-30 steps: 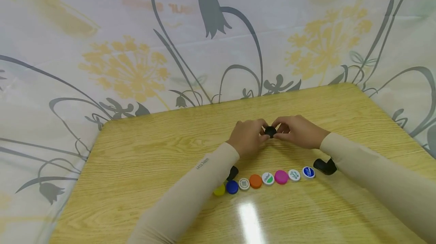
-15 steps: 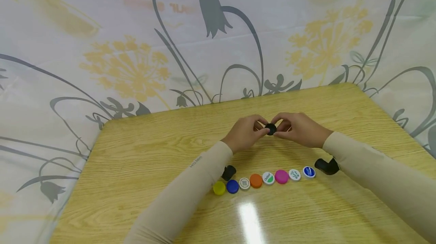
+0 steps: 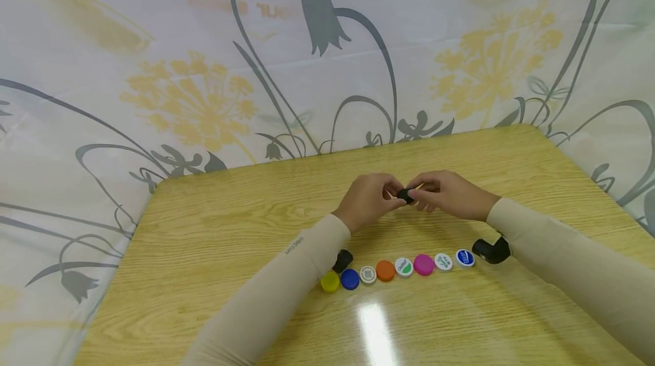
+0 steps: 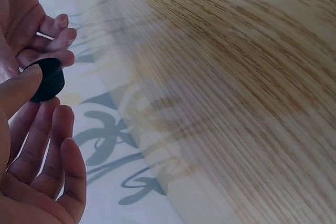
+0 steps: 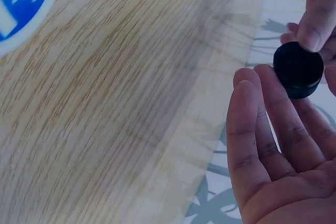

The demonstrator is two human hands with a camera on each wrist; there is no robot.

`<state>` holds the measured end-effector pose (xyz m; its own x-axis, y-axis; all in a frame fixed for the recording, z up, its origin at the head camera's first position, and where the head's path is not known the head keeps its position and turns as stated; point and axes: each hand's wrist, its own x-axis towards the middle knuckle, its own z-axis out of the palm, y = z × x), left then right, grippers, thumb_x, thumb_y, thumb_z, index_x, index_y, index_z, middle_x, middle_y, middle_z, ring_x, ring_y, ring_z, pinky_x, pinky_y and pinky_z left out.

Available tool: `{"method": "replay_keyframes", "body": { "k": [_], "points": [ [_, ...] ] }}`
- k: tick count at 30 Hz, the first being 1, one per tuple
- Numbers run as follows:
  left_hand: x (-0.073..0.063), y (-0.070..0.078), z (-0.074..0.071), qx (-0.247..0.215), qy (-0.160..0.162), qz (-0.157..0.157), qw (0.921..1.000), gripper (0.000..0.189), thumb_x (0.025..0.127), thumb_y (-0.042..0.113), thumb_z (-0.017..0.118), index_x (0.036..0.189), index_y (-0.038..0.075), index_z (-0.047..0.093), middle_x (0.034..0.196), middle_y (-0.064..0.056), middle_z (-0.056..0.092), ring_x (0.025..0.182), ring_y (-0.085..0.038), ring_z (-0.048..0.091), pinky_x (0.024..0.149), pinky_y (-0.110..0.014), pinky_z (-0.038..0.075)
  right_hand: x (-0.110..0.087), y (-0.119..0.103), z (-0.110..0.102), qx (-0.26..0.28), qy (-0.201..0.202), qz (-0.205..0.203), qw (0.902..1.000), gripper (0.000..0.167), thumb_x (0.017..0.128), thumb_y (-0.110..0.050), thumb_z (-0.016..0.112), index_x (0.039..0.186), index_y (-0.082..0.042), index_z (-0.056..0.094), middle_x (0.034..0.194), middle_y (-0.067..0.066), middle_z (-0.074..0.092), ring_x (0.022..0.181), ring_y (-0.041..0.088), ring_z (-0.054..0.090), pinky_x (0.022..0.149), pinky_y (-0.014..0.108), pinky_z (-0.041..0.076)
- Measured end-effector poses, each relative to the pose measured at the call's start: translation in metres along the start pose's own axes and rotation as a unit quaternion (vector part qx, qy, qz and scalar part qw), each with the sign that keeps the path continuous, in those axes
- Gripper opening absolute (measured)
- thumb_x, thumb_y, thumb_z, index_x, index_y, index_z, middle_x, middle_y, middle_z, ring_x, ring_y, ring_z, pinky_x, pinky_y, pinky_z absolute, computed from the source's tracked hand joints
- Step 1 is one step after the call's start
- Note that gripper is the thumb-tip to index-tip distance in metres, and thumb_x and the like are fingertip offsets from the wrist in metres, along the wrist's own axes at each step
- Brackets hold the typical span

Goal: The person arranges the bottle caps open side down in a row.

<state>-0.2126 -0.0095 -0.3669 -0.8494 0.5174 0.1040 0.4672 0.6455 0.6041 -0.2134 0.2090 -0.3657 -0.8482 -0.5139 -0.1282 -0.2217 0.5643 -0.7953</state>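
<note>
A small black bottle cap (image 3: pixel 406 196) is held up over the table between both hands. My left hand (image 3: pixel 369 198) pinches it from the left, and my right hand (image 3: pixel 450 194) grips it from the right with thumb and fingertips. In the left wrist view the cap (image 4: pixel 51 83) appears tilted, a thumb lying on its edge and fingertips under it. The right wrist view has the cap (image 5: pixel 298 71) resting against the fingers, with a thumb tip on its upper rim.
Below the hands runs a row of bottle caps: yellow (image 3: pixel 330 282), blue (image 3: pixel 350 279), orange (image 3: pixel 385 270), pink (image 3: pixel 423 264), several white ones, and a blue-and-white one (image 3: pixel 465 258) at the right end. Black wrist cameras (image 3: pixel 492 250) sit under the sleeves. A floral curtain (image 3: pixel 327 70) stands behind the wooden table (image 3: pixel 230 224).
The black cap has been turned between the fingers, its round face now tipped away. My right thumb has moved over it. The row of caps stays as it was.
</note>
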Motion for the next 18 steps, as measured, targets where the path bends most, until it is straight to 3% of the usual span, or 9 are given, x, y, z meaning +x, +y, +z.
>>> {"method": "replay_keyframes", "body": {
  "k": [5, 8, 12, 18],
  "points": [
    [-0.004, 0.002, 0.001, 0.056, 0.011, 0.02, 0.9982, 0.02, 0.091, 0.031, 0.074, 0.105, 0.016, 0.072, 0.097, 0.005, 0.074, 0.085, -0.004, 0.065, 0.071, -0.012, 0.049, 0.0, -0.001, 0.0, 0.01, 0.001, 0.0, 1.0, 0.034, 0.102, -0.029, 0.059, 0.124, -0.004, 0.063, 0.106, 0.014, 0.074, 0.09, 0.025, 0.069, 0.08, 0.037, 0.059],
    [-0.006, 0.002, 0.0, 0.07, 0.015, 0.013, 0.9974, 0.022, 0.091, 0.032, 0.074, 0.105, 0.016, 0.071, 0.098, 0.004, 0.075, 0.085, -0.004, 0.067, 0.072, -0.013, 0.05, -0.001, -0.002, 0.001, 0.014, 0.008, 0.0, 0.9999, 0.033, 0.1, -0.028, 0.062, 0.123, -0.005, 0.063, 0.109, 0.016, 0.073, 0.09, 0.026, 0.07, 0.081, 0.039, 0.059],
    [-0.011, 0.001, -0.003, 0.023, 0.013, -0.005, 0.9996, 0.021, 0.092, 0.03, 0.073, 0.107, 0.015, 0.071, 0.104, 0.001, 0.076, 0.089, -0.006, 0.07, 0.077, -0.015, 0.053, -0.002, -0.004, 0.003, 0.014, 0.021, -0.014, 0.9996, 0.032, 0.098, -0.028, 0.065, 0.122, -0.006, 0.063, 0.113, 0.015, 0.072, 0.096, 0.025, 0.07, 0.082, 0.039, 0.059],
    [-0.023, -0.002, -0.012, -0.063, 0.017, -0.026, 0.9976, 0.023, 0.092, 0.028, 0.073, 0.11, 0.014, 0.071, 0.107, 0.002, 0.075, 0.095, -0.011, 0.072, 0.082, -0.019, 0.055, -0.002, -0.01, 0.009, -0.011, 0.048, -0.04, 0.998, 0.029, 0.097, -0.028, 0.068, 0.12, -0.011, 0.066, 0.111, 0.006, 0.073, 0.102, 0.02, 0.07, 0.081, 0.03, 0.056]
  ]
}}
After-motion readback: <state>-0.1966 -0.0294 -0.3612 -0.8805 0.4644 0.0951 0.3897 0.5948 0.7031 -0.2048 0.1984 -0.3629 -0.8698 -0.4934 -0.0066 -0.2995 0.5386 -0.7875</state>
